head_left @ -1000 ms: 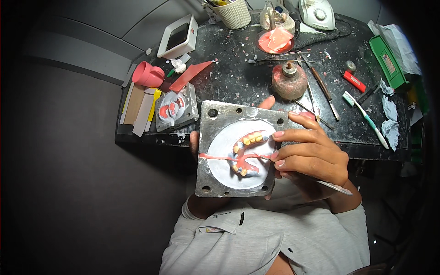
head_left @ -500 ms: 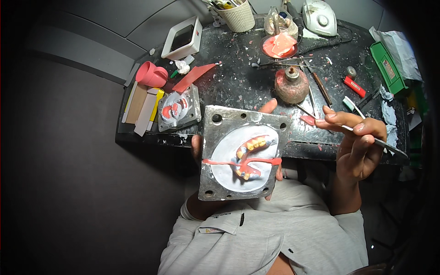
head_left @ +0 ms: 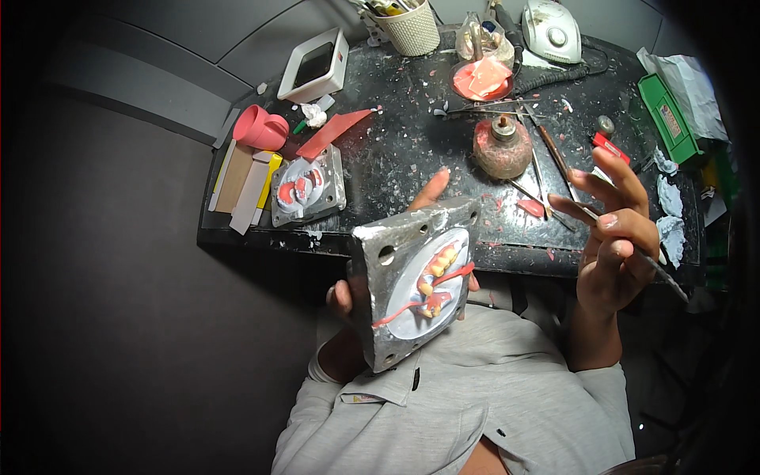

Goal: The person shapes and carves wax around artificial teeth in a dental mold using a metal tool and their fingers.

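My left hand (head_left: 431, 191) is wrapped round a metal denture flask half (head_left: 370, 277) from behind, with the thumb over its far edge and fingertips at its left side. The flask is tilted, its face turned to the right. White plaster (head_left: 404, 317) fills it, with a denture (head_left: 435, 277) of yellowish teeth and pink base set in. Red wax strips (head_left: 396, 314) run out from the denture to the flask's rim. To the right, my right hand (head_left: 617, 245) pinches a thin metal wax spatula (head_left: 587, 212), apart from the flask.
A second flask half (head_left: 326, 207) lies on the black bench (head_left: 380, 158) beside a red wax sheet (head_left: 336, 133) and a pink mug (head_left: 261, 128). A round spirit burner (head_left: 503, 154) stands among several tools. Behind are a wax dish (head_left: 483, 79), a white tray (head_left: 340, 75) and a green box (head_left: 669, 119).
The flask has turned from facing me to a steep tilt, its face swung right. My right hand's fingers have risen and the spatula's angle is steeper.
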The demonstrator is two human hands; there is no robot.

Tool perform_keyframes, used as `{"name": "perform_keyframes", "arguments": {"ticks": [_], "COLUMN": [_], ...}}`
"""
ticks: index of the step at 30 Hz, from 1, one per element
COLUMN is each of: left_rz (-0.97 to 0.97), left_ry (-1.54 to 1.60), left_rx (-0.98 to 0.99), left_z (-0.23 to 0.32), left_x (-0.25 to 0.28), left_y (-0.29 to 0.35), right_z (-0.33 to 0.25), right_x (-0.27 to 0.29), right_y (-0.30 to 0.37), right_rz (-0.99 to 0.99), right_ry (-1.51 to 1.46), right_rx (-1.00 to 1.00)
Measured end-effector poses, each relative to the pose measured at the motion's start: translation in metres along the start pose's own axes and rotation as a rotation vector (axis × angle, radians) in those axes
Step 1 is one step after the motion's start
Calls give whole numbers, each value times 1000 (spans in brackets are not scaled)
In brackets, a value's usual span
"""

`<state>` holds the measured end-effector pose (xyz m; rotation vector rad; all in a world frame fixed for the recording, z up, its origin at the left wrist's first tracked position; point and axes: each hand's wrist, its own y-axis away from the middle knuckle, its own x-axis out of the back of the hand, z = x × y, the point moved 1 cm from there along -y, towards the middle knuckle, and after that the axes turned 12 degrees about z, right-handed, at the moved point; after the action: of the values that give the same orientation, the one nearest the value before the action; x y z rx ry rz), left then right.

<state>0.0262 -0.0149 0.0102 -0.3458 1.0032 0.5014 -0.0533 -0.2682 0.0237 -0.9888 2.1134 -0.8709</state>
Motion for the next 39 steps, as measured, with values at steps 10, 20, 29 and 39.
{"name": "perform_keyframes", "arguments": {"ticks": [10, 20, 29, 39], "left_rz": [193, 27, 364, 324], "left_ry": [-241, -168, -703, -1263], "left_rx": [-83, -212, -197, -973], "left_z": [-1, -4, 5, 9], "left_x": [-14, -1, -30, -14], "left_y": [8, 0, 13, -7], "right_z": [15, 16, 11, 6], "right_x": [0, 6, 7, 14], "right_y": [8, 11, 10, 15], "right_rz": [-36, -42, -46, -61], "right_ry": [-51, 24, 132, 150], "right_rx": [-38, -9, 15, 29]}}
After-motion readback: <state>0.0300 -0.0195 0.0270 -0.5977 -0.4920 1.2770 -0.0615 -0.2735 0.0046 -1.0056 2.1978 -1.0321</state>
